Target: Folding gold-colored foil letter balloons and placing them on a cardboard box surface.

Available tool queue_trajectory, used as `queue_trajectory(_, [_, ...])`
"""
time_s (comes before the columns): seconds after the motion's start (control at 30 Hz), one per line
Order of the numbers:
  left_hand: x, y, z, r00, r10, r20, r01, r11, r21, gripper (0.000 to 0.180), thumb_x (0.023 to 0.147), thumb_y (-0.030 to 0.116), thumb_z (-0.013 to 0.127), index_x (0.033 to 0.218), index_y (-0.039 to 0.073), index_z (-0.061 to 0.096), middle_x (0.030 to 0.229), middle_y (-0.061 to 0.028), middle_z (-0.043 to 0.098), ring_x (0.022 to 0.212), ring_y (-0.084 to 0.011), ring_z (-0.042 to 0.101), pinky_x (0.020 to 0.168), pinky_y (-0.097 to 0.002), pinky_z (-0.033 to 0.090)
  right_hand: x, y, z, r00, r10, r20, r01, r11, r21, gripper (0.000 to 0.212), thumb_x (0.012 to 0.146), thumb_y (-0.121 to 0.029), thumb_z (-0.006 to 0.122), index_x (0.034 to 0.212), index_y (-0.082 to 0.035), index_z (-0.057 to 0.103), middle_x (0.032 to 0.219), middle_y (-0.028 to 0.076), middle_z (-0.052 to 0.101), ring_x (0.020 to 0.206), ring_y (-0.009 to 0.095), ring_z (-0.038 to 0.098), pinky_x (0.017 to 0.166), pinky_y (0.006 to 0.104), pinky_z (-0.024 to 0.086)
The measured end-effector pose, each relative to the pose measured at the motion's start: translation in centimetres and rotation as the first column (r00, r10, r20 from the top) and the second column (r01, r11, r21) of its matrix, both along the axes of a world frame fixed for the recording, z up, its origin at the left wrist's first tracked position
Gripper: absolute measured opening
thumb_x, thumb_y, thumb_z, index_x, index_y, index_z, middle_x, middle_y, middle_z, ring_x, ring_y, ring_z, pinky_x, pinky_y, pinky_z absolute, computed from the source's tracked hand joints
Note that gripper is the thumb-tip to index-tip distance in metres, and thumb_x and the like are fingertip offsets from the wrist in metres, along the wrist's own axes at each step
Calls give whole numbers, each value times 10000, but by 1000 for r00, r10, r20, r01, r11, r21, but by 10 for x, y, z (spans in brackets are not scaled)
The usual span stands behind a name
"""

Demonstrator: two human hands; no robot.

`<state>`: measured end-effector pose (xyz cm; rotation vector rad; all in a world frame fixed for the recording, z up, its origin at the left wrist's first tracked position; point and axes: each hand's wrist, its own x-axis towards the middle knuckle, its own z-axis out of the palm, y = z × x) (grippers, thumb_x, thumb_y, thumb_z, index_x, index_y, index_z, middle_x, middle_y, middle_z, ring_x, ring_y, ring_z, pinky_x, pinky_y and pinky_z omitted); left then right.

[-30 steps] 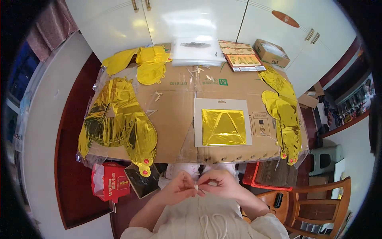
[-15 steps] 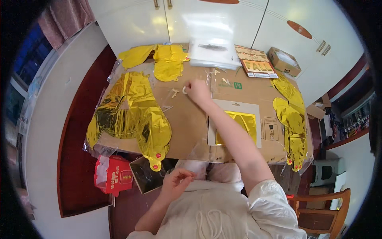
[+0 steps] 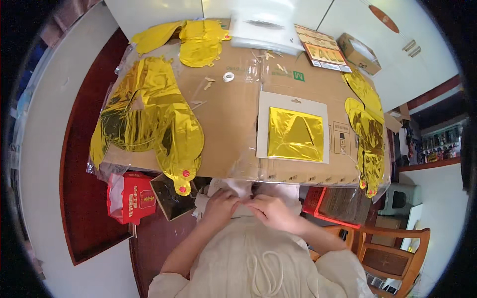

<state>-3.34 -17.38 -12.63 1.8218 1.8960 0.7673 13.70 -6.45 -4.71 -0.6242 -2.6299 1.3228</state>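
Note:
Both hands have come together in front of my lap, just below the table's near edge. My left hand (image 3: 222,205) has its fingers curled into a pinch, and my right hand (image 3: 273,212) pinches beside it, fingertips almost touching. Anything between them is too small to make out. On the cardboard-covered table (image 3: 231,129) ahead lies a small white ring-shaped roll (image 3: 228,77), untouched. Right of centre, a flat folded gold foil balloon (image 3: 295,134) rests on a white hang card (image 3: 265,153).
Flat gold foil balloons lie at left (image 3: 174,119), far left (image 3: 201,44) and right (image 3: 366,134). Clear plastic sleeves (image 3: 263,37), a printed card packet (image 3: 323,48) and a small carton (image 3: 358,52) sit at the back. A red bag (image 3: 131,198) and wooden chair (image 3: 392,256) stand below.
My right hand has left the white roll on the table and drawn back to my left hand at my lap. The view has shifted, placing the table higher.

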Motion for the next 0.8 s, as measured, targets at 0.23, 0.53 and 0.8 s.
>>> queue_trajectory(0.23, [15,19,-19,988,-134,-80,132,991,-36,118,768,160,625,836,74,667,864,-87,602,898,-279,567,841,-398,447,20,-17,-79,913,-353,204,271,899,343,181,827,-253,614,880,-97,690,946,131,651,991,317,601,829,409,499])
queue_trajectory(0.53, [22,24,-21,980,-185,-76,185,983,5,123,769,167,636,842,72,668,860,-100,597,902,-285,572,823,-406,458,21,-16,-82,894,-397,209,362,913,188,124,812,-198,620,819,-80,659,911,133,639,960,323,592,841,417,480])
queue_trajectory(0.8, [12,27,53,949,-143,283,212,950,-231,141,811,167,631,856,48,694,883,-108,637,827,-243,615,697,-350,489,32,-11,-59,961,-257,-106,233,952,-199,251,868,-172,605,1063,-27,539,1035,139,573,1016,272,564,865,381,442])
